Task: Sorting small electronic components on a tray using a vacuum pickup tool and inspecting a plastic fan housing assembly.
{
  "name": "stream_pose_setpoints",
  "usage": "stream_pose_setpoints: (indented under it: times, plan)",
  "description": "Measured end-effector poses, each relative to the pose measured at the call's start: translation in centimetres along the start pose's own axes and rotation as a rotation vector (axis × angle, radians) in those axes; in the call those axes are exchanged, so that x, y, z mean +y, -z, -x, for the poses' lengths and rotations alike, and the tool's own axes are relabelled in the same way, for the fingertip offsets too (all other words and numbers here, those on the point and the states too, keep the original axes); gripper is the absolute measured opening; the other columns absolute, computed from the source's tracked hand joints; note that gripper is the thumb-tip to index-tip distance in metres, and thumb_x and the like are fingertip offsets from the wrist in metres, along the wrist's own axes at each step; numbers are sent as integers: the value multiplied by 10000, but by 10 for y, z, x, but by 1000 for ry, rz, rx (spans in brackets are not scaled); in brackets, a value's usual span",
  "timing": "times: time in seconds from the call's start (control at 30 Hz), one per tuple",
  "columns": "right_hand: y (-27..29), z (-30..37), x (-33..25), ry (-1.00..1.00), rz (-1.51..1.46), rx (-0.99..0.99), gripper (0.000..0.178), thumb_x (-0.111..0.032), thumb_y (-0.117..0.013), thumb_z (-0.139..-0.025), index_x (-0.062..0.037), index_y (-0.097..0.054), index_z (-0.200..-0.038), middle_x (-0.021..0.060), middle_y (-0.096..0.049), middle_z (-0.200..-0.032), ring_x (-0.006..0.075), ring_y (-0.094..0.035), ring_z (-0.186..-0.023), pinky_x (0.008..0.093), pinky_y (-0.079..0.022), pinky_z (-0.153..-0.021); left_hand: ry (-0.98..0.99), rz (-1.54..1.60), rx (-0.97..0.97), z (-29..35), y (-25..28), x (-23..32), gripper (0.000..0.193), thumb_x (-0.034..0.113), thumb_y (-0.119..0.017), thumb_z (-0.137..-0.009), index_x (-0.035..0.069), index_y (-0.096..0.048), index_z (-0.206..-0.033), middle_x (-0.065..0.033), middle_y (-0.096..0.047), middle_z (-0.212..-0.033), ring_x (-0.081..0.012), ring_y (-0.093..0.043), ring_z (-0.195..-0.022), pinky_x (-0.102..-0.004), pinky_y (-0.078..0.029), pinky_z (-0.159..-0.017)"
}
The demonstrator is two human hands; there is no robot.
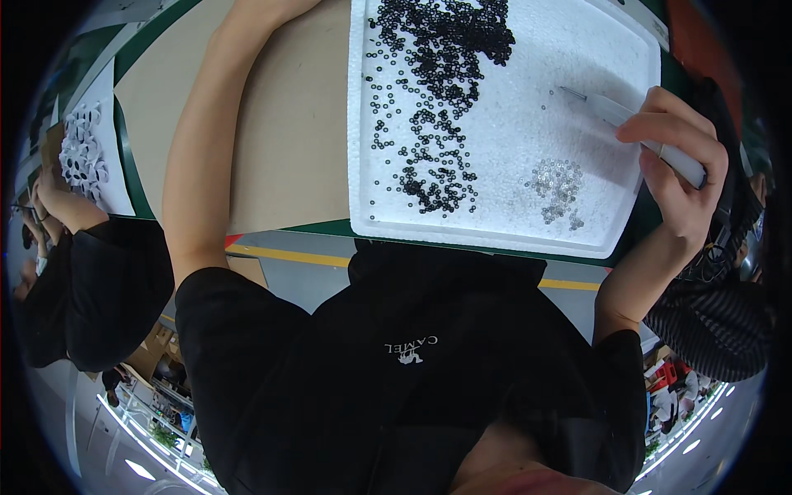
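Note:
My right hand (681, 161) is closed around a white pen-shaped tool (612, 111) with a thin metal tip. That tip points left, over the white foam tray (356, 165), close to a couple of loose small rings. Small black rings (441, 132) are scattered down the tray's left half, packed densest at the far end. Clear small rings (557, 186) lie in a loose cluster at the near right. My left hand (286, 7) is cut off by the upper edge, its fingers out of sight; the forearm crosses a brown board (293, 157) left of the tray.
Tray and board rest on a green-edged table (318, 228). At the far left, a co-worker's hand (62, 194) is beside white parts with dark holes (82, 157) on a white sheet. Dark striped fabric (718, 326) shows at the right. A yellow line (297, 257) crosses the floor.

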State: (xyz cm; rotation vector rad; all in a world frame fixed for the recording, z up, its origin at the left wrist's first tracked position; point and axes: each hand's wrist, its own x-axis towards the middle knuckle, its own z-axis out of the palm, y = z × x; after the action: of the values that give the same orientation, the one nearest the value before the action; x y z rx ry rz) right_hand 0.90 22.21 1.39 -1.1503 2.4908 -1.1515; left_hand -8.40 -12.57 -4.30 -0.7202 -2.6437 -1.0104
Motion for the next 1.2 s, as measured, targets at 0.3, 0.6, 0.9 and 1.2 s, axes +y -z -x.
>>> stream_pose_setpoints:
  times: [0.3,0.6,0.9,1.2]
  plan:
    - [-8,3,0,-54,-42,30,340,-70,-537,-563,37,-697,-844,151,-676,-825,198,-553,-681,305,-431,-603,-7,-17,-1,0,0,-2,682,387,-740,-815,-11,-476,-1301,-180,-435,-1296,-318,-445,-1248,-386,-352,-1066]
    - [-8,1,-3,-55,-51,17,352,0,-515,-594,32,-686,-900,168,-698,-867,199,-559,-668,302,-442,-607,-9,-15,-3,0,1,-2,678,391,-739,-819,-13,-476,-1297,-179,-437,-1289,-318,-446,-1246,-386,-353,-1065]
    - [-9,2,-4,-19,-14,17,343,12,-538,-638,27,-682,-949,174,-708,-902,220,-608,-721,324,-494,-694,-17,-20,-8,-1,1,-2,665,388,-735,-827,-12,-478,-1292,-177,-440,-1280,-314,-447,-1244,-382,-357,-1059]
    - [-11,-4,-4,64,101,61,291,-30,-557,-720,17,-701,-969,148,-729,-917,192,-688,-741,267,-538,-675,-50,-28,10,1,0,-6,653,376,-735,-830,-8,-478,-1291,-172,-443,-1275,-311,-449,-1240,-378,-363,-1051]
